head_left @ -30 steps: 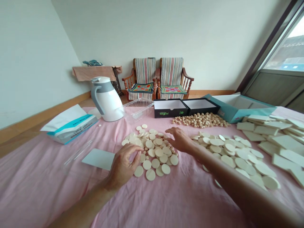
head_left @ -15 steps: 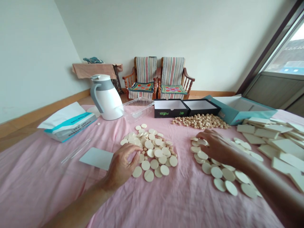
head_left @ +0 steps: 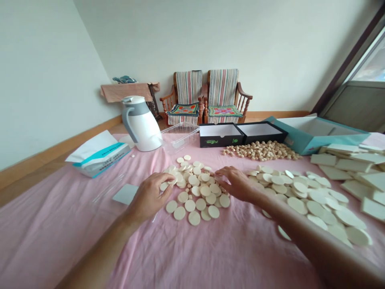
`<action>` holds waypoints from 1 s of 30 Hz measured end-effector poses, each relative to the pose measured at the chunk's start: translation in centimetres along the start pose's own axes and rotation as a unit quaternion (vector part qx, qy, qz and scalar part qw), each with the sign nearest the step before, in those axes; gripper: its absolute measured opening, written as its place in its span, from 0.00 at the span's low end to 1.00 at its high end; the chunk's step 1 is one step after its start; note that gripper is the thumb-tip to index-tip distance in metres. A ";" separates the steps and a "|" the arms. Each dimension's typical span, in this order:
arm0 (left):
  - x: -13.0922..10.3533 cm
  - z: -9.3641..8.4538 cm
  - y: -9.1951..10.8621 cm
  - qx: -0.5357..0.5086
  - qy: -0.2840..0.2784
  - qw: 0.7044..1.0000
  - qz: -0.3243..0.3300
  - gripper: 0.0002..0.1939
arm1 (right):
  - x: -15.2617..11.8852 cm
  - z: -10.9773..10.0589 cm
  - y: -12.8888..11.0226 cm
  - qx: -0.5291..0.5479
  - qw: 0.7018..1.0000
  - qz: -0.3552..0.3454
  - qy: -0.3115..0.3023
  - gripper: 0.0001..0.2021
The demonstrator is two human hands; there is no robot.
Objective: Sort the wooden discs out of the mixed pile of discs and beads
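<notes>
A heap of round, pale wooden discs (head_left: 190,205) lies on the pink cloth, with small wooden beads showing among them. At its left side, my left hand (head_left: 150,196) has thumb and forefinger around one disc's edge. My right hand (head_left: 236,182) rests at the heap's right edge, its fingers slightly bent and the thumb apart; its fingertips touch or hover just by the discs, and I see nothing held in it. Under and beyond my right forearm spreads a larger pile of discs (head_left: 315,196).
Behind the piles are wooden beads (head_left: 261,150), black boxes (head_left: 221,140), a teal box (head_left: 327,138) and a clear plastic tray (head_left: 182,134). Square wooden pieces (head_left: 361,182) lie at right. A white jug (head_left: 146,130), a packet (head_left: 100,156) and a pale card (head_left: 124,194) stand or lie at left.
My right hand has moved left, from the right-hand disc pile to the right edge of the middle heap. My left hand stays at the heap's left side. The view has shifted slightly.
</notes>
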State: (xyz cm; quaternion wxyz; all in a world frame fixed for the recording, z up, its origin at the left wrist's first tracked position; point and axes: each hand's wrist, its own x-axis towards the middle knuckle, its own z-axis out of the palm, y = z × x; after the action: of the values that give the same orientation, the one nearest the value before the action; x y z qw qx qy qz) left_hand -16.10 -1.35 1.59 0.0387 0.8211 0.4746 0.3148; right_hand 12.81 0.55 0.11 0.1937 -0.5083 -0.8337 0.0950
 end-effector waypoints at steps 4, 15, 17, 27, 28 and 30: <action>0.0 -1.2 -1.0 0.023 -0.091 0.996 -0.009 0.06 | -0.1 1.1 0.6 0.014 1.000 0.018 0.011 0.10; -0.9 -2.7 -2.6 0.055 -0.144 0.988 0.011 0.36 | -2.2 -1.5 1.3 -0.029 0.995 0.065 0.066 0.11; -0.9 -2.2 -2.7 0.053 -0.134 0.990 -0.004 0.35 | -3.7 -3.0 2.0 -0.064 0.994 0.064 0.059 0.11; -0.5 -0.2 -3.1 0.063 -0.075 0.994 -0.047 0.15 | -9.1 -5.0 7.9 -0.201 0.957 0.115 0.176 0.13; -0.4 0.1 -3.1 0.064 -0.073 0.994 -0.055 0.15 | -8.9 -4.7 7.9 -0.199 0.954 0.104 0.200 0.14; -0.3 0.5 -2.9 0.056 -0.064 0.994 -0.073 0.13 | -8.6 -4.3 7.5 -0.197 0.949 0.086 0.230 0.15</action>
State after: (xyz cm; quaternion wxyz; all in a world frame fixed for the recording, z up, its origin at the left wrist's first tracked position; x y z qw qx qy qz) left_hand -18.12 0.10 -0.01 0.0455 0.8037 0.5464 0.2313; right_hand 24.23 -3.70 -0.63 0.2669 -0.6142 -0.7219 -0.1745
